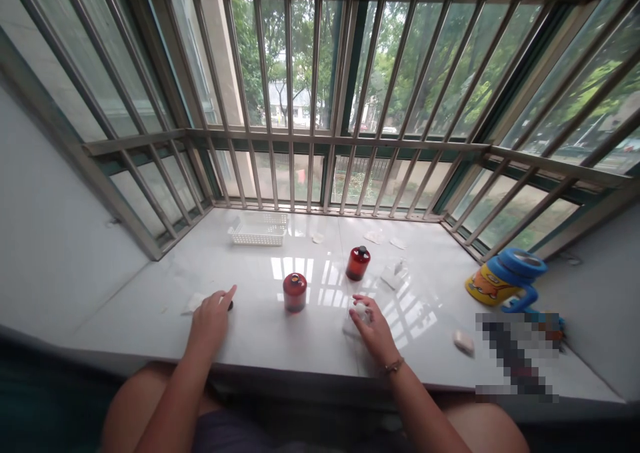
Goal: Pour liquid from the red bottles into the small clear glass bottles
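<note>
Two dark red, rounded bottles stand on the white ledge. The nearer bottle shows an uncovered neck opening; the farther bottle has a black cap. To the left of the nearer bottle, my left hand lies low with its index finger stretched out. A small black piece, perhaps a cap, is partly hidden beside its fingers, and a white tissue-like piece lies behind the hand. My right hand pinches a whitish, see-through thing, whose kind is unclear, in front of the capped bottle.
A white perforated basket sits at the back left. Another crumpled white piece and flat pale pieces lie toward the back right. At right are a blue and yellow mug and a small pale block. Metal bars border the ledge.
</note>
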A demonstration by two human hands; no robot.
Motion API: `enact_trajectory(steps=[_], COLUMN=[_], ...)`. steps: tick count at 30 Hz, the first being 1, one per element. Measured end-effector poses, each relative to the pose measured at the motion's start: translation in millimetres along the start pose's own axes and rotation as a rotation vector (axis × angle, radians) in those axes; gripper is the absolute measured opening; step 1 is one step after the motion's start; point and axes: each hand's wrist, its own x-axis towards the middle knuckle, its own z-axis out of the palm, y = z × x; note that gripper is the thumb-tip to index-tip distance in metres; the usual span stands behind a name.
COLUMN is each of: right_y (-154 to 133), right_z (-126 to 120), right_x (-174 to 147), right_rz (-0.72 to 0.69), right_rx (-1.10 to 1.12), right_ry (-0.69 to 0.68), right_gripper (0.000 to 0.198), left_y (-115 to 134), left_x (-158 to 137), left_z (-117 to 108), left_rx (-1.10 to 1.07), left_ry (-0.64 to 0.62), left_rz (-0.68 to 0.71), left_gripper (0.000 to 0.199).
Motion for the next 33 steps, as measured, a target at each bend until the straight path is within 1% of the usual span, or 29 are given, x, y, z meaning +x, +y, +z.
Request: enact_trajectory(steps=[3,6,8,10,13,15,17,19,21,25,27,29,31,32,33], right_y=[-5,-13,-20,-28,-43,-54,-67,-82,-99,-128,-135,-137,-138,-138,-138], right_z=[-13,-25,-32,-37,-45,-51,-57,-64,-73,-89,-88,-74,-49,-33,-17], right_x=[10,19,24,29,38,46,55,63,69,68,58,40,17,4,-8], right_rz=[-0.042,-0.059,-0.044,-0.036,-0.094,-0.148,-0.19,-0.222,-0.26,-0.304,-0.321,-0.357,-0.414,-0.446,-0.482], right_rx=[-0.035,-0.136,-0.199,-0.24,-0.319,-0.37,-0.413,-0.445,-0.475,-0.496,-0.465,-0.392,-0.295,-0.245,-0.202], right_ry=[-0.041,-0.07,-0.093,-0.126,-0.249,-0.34,-0.399,-0.419,-0.418,-0.347,-0.281,-0.181,-0.094,-0.077,-0.091], right_gripper=[0.035,0.038,0.04,0.035,0.024,0.018,0.016,0.016,0.018,0.02,0.017,0.014,0.011,0.01,0.011], left_y=[17,38,53,69,94,111,126,139,149,161,163,164,165,166,167], left_x=[-2,-7,-14,-23,-41,-55,-70,-83,-95,-115,-121,-122,-120,-118,-116], left_z=[-6,-10,-10,-9,-9,-11,-13,-14,-13,-7,-8,-12,-20,-24,-28], left_rx=[-0.143,-0.294,-0.391,-0.48,-0.584,-0.628,-0.652,-0.665,-0.67,-0.663,-0.703,-0.808,-0.961,-1.053,-1.153], left_ry=[0.131,0.244,0.286,0.304,0.265,0.193,0.121,0.068,0.042,0.041,0.004,-0.107,-0.294,-0.401,-0.498], left_rz=[0.032,0.078,0.116,0.179,0.313,0.414,0.507,0.58,0.639,0.707,0.684,0.589,0.418,0.316,0.212], left_gripper=[0.05,0.038,0.033,0.029,0.026,0.026,0.028,0.028,0.027,0.024,0.023,0.022,0.021,0.023,0.029])
